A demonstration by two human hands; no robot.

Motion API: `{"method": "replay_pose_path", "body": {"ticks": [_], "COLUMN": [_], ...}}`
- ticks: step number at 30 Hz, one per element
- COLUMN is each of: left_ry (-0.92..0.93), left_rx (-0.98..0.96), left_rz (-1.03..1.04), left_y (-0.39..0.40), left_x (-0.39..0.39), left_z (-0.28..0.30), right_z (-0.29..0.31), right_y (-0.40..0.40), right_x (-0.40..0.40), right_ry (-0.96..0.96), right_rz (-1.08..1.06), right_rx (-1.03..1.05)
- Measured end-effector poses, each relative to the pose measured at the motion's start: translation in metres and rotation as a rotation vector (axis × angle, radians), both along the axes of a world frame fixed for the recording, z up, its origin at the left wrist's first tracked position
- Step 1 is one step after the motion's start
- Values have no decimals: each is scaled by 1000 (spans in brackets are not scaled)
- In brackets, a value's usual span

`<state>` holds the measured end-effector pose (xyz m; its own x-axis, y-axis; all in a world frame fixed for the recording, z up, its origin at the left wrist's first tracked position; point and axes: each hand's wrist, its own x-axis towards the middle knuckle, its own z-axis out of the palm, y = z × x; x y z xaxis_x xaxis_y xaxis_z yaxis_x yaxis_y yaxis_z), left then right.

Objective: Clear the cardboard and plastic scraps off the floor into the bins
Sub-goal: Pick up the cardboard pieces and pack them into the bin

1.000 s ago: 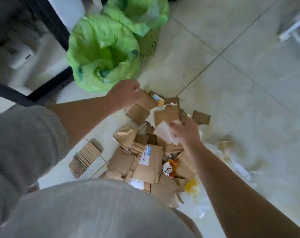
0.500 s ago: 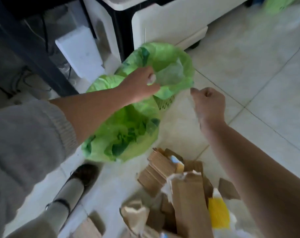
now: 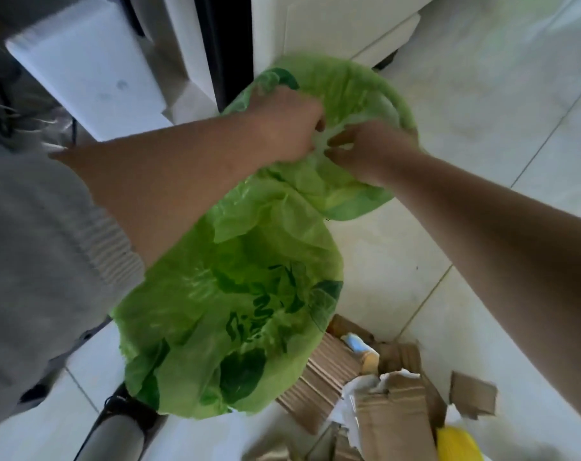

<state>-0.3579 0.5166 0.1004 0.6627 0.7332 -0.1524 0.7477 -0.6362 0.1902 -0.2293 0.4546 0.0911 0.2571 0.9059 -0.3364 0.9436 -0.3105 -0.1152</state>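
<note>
Head view: two bins lined with green bags, the far bin [image 3: 365, 94] and the near bin [image 3: 229, 311].
Change: a second ago both hands were down in the scrap pile; now they meet over the far bin.
Left hand [image 3: 289, 124]: closed, pinching pale plastic.
Right hand [image 3: 365, 148]: fingers curled on the same plastic.
Meaning: one plastic scrap is likely going in.
Cardboard scraps [image 3: 392, 410]: many remain on the floor [image 3: 482, 134], near right.
Count: two bins, two hands.

Home interior, pale tiled floor [image 3: 482, 104], white furniture [image 3: 332, 24], lined bins [image 3: 236, 314]
</note>
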Motion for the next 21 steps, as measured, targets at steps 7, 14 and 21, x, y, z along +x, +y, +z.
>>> {"method": "replay_pose_path", "body": {"ticks": [7,14,21], "left_ry": [-439,-589,-26], "left_rx": [-80,-103,-392], "left_rz": [74,175,-88], "left_y": [-55,-171,-291], "left_x": [-32,-115,-189], "left_z": [32,66,91], "right_z": [29,26,-20], "right_y": [-67,-219,-338], "right_x": [-18,-75,-134], "right_ry": [345,745,767], "right_rz": [28,-91,115], "right_rx": [637,820,441]}}
